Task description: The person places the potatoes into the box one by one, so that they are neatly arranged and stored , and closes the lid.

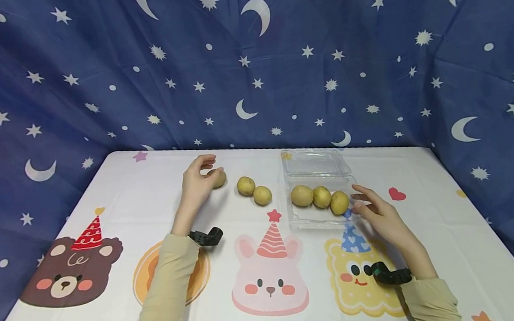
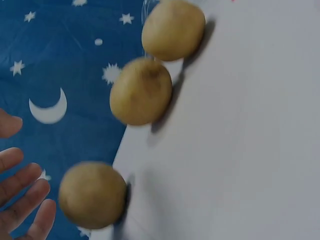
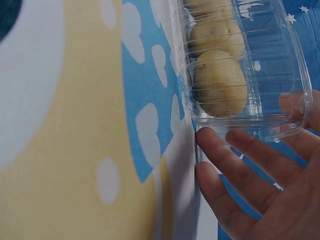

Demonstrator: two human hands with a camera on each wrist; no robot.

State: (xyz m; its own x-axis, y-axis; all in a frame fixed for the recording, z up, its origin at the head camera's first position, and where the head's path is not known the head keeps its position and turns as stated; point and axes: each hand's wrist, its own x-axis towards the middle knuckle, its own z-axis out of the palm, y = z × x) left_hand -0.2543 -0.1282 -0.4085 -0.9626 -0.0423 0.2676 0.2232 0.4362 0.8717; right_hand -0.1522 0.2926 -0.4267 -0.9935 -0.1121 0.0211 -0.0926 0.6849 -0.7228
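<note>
At the back left of the table, my left hand is beside a potato, partly covering it in the head view. In the left wrist view its fingers are spread and apart from the nearest potato. Two more loose potatoes lie close together to its right. A clear plastic container stands with its lid laid back, holding three potatoes in a slanting row. My right hand is at the container's right side, its loosely extended fingers right at the plastic wall.
The white tablecloth carries printed cartoon figures and lettering. Behind the table's back edge hangs a dark blue curtain with moons and stars. Each wrist wears a black camera, one on the left and one on the right.
</note>
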